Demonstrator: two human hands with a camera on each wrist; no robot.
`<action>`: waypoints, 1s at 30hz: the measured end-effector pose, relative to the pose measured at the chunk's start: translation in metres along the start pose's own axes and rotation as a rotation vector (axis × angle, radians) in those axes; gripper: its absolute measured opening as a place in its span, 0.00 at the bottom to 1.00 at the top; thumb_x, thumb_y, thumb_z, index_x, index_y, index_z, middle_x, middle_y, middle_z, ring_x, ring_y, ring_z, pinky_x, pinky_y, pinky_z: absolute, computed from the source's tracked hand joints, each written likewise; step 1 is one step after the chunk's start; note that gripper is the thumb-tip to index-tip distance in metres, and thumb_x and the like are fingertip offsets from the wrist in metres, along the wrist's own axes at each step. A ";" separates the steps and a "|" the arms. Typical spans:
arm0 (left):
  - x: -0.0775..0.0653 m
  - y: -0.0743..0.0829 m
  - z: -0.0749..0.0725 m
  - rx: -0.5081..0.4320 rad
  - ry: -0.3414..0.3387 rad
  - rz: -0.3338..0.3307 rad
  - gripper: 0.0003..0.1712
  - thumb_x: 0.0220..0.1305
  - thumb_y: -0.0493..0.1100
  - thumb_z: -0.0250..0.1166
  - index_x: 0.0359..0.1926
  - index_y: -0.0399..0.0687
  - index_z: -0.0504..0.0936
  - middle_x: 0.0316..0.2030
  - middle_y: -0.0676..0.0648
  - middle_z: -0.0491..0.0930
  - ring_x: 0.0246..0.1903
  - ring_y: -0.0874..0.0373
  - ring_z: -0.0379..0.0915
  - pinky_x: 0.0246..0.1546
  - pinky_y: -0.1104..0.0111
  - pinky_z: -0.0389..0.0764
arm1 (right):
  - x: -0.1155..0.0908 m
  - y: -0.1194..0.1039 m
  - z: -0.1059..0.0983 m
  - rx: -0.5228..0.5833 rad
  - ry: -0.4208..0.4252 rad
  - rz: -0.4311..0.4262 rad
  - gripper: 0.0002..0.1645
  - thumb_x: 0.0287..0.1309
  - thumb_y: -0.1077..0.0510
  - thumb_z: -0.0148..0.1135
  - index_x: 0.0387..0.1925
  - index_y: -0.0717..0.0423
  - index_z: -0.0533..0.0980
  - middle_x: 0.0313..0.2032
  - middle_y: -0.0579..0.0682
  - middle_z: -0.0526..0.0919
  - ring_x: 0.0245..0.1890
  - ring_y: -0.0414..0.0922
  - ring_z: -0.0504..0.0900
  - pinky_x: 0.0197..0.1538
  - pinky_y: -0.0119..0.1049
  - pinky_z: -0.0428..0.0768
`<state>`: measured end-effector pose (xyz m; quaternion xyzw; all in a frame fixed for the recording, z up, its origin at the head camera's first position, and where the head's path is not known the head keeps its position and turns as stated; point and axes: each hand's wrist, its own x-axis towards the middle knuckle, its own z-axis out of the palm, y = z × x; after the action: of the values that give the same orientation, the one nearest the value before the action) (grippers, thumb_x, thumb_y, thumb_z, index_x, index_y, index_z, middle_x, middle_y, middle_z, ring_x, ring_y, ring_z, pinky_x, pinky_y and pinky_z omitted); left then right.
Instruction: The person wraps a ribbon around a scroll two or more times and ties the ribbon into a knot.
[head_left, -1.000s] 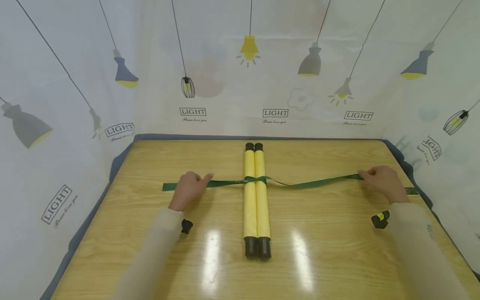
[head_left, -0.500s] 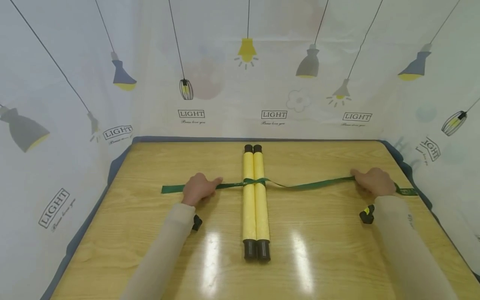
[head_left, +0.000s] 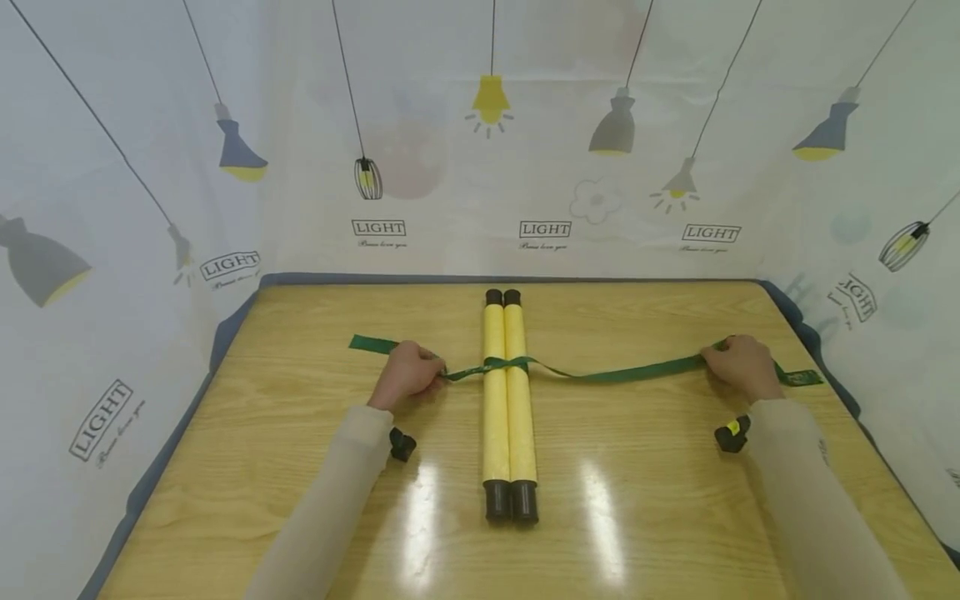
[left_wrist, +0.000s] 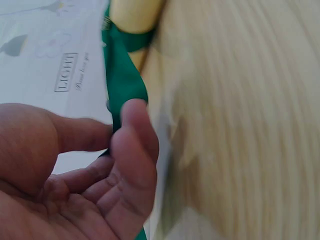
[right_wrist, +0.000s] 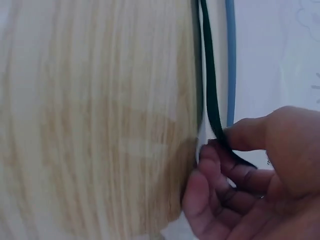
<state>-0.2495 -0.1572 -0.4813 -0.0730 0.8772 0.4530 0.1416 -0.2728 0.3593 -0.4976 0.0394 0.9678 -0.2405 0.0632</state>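
White cloth printed with hanging lamps [head_left: 545,142] stands round a wood-grain table [head_left: 637,483], its back edge trimmed in blue. From the lower left, a beige-sleeved left arm slants up and inward, a black device [head_left: 402,445] showing by its cuff. On that side, one end of a green ribbon [head_left: 630,372] sticks out past the left hand [head_left: 408,371], which lies palm inward, thumb and forefinger pinching the ribbon and the other fingers bent beneath. At the middle lie two yellow tubes [head_left: 497,425], side by side and touching, black-capped at both ends; the ribbon goes round both, above their midpoint. Rightward it runs on in a slightly sagging line to the right hand [head_left: 742,367], whose thumb and fingertips pinch it, the lower fingers curled. Its tail pokes out beyond that hand. Another black device [head_left: 732,434] sits beside the right cuff, and the right arm angles in from the lower right.
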 end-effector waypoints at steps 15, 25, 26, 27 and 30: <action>-0.002 0.018 -0.004 -0.265 0.093 0.314 0.17 0.73 0.47 0.58 0.39 0.36 0.83 0.32 0.37 0.82 0.35 0.40 0.81 0.35 0.50 0.83 | -0.001 -0.042 0.002 0.481 0.139 -0.051 0.31 0.71 0.44 0.53 0.57 0.69 0.72 0.45 0.55 0.83 0.36 0.38 0.86 0.47 0.39 0.81; 0.001 0.023 -0.005 -0.220 0.064 0.523 0.13 0.73 0.44 0.58 0.38 0.37 0.83 0.32 0.41 0.83 0.36 0.35 0.79 0.35 0.46 0.81 | -0.001 -0.102 -0.002 0.458 0.095 -0.084 0.38 0.73 0.40 0.47 0.71 0.63 0.65 0.60 0.63 0.75 0.52 0.51 0.77 0.52 0.44 0.78; 0.001 0.024 -0.005 -0.218 0.061 0.533 0.13 0.73 0.44 0.58 0.38 0.37 0.83 0.31 0.41 0.83 0.36 0.36 0.79 0.35 0.46 0.81 | -0.001 -0.108 -0.001 0.439 0.085 -0.100 0.37 0.73 0.40 0.47 0.71 0.62 0.66 0.60 0.63 0.74 0.54 0.54 0.76 0.54 0.48 0.76; 0.001 0.024 -0.005 -0.208 0.059 0.543 0.13 0.73 0.44 0.58 0.38 0.38 0.82 0.31 0.41 0.83 0.36 0.37 0.79 0.35 0.46 0.81 | -0.002 -0.115 -0.001 0.425 0.072 -0.124 0.37 0.73 0.41 0.47 0.71 0.62 0.66 0.61 0.64 0.74 0.57 0.56 0.74 0.57 0.51 0.74; 0.002 0.024 -0.005 -0.184 0.054 0.570 0.15 0.73 0.45 0.58 0.35 0.37 0.81 0.30 0.40 0.82 0.35 0.38 0.78 0.35 0.46 0.81 | -0.001 -0.133 0.005 0.391 0.040 -0.221 0.32 0.75 0.46 0.48 0.69 0.64 0.68 0.59 0.64 0.76 0.56 0.57 0.75 0.56 0.54 0.74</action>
<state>-0.2589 -0.1469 -0.4606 0.1518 0.8210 0.5500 -0.0218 -0.2851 0.2393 -0.4407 -0.0507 0.9023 -0.4280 0.0082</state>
